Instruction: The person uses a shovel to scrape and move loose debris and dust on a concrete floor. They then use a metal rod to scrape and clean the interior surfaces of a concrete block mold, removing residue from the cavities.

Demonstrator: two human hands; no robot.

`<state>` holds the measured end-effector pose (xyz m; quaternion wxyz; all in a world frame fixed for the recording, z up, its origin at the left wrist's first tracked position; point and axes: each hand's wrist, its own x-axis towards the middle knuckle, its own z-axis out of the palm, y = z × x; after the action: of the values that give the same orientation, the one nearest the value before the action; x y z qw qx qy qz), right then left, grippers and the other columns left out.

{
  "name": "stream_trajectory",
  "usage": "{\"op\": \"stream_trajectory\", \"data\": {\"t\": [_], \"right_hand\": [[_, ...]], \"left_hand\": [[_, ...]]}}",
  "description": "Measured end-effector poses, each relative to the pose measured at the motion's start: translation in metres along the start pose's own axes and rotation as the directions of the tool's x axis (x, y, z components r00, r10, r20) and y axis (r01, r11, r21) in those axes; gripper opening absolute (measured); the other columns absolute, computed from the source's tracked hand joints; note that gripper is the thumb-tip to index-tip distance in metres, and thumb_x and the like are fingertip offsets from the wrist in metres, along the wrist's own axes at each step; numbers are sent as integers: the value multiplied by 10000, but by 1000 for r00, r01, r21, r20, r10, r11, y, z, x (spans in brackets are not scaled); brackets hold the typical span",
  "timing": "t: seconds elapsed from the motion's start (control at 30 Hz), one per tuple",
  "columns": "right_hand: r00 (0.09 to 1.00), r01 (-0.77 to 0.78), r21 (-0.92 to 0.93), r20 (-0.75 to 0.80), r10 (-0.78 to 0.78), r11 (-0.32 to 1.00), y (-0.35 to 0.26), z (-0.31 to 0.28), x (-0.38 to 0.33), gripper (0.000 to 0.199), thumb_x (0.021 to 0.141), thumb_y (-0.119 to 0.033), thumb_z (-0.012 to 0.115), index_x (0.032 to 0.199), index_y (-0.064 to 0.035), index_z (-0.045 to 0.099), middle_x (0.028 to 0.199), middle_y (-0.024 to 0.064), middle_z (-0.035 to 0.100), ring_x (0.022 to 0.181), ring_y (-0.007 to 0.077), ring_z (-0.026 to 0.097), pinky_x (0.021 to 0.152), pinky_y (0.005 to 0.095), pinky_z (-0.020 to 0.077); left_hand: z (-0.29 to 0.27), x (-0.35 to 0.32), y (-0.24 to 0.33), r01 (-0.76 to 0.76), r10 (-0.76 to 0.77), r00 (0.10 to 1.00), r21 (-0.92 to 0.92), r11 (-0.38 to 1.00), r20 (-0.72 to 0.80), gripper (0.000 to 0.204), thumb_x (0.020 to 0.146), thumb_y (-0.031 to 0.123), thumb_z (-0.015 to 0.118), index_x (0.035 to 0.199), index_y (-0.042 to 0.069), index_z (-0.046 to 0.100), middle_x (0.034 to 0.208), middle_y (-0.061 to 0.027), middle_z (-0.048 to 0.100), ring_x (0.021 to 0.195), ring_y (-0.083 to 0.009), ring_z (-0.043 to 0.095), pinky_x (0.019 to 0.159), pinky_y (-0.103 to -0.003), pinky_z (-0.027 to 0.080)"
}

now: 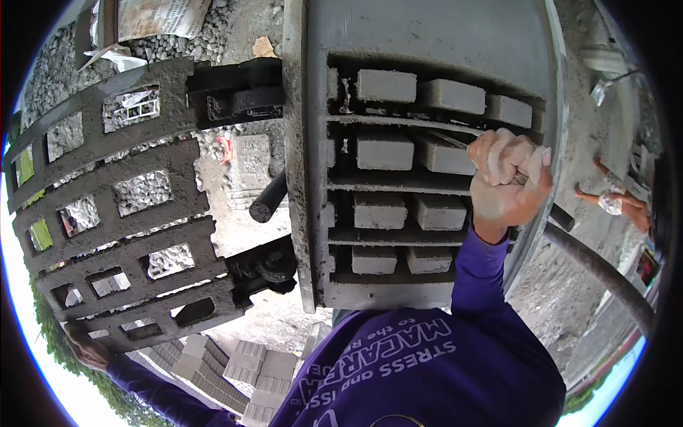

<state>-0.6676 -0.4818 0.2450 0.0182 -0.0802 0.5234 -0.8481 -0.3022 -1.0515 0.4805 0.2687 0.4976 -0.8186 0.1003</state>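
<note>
My right hand (509,174) is closed in a fist over the right side of a grey metal mould box (427,293). From the fist a thin metal rod (449,137) points left; the rest of it is hidden by my fingers. Inside the mould, grey rectangular blocks (385,151) sit in rows between dark gaps and crosswise bars. To the left, a dark, crusted metal grid frame (153,153) with rectangular openings is swung out on black brackets (245,92). My left hand (87,349) grips its lower left corner, with the fingers partly hidden.
Stacked grey concrete blocks (263,370) stand below the frame. Gravel (181,46) and a sack (162,18) lie at the far left. A dark round bar (269,196) sticks out left of the mould, and a pipe (601,274) slants at right. Another person (617,201) is far right.
</note>
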Motion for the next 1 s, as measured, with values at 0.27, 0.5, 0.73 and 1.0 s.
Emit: {"op": "stream_trajectory", "data": {"t": [0.27,0.5,0.73,1.0], "right_hand": [[964,10,75,265,-30,997,-30,11,15,503,1023,-399,262,601,-133,320,545,26,345,497,139,300,510,314,270],[997,-56,-20,47,57,998,44,1,-1,485,1031,-345,273,611,-109,317,555,40,337,516,162,293,528,329,262],[999,-40,61,10,39,997,56,22,-5,499,1032,-371,267,607,-114,312,553,39,345,514,147,303,546,323,290],[967,-51,194,255,0,980,23,42,9,428,1016,-291,267,631,-122,352,580,1,341,536,140,303,524,322,274]], "left_hand": [[3,1,0,0,0,1000,10,1000,-4,637,959,558,416,1263,43,638,1131,-133,691,1005,-240,648,893,-369,488],[0,5,-3,-3,3,1000,16,1000,4,643,961,556,415,1264,33,635,1130,-138,690,1005,-240,647,893,-369,490],[-1,5,10,9,-12,998,46,999,60,640,970,532,421,1268,2,622,1138,-147,686,994,-235,647,883,-363,497],[-3,0,6,48,-48,999,-43,998,16,605,976,506,440,1261,7,629,1149,-132,688,991,-216,653,877,-347,504]]}}
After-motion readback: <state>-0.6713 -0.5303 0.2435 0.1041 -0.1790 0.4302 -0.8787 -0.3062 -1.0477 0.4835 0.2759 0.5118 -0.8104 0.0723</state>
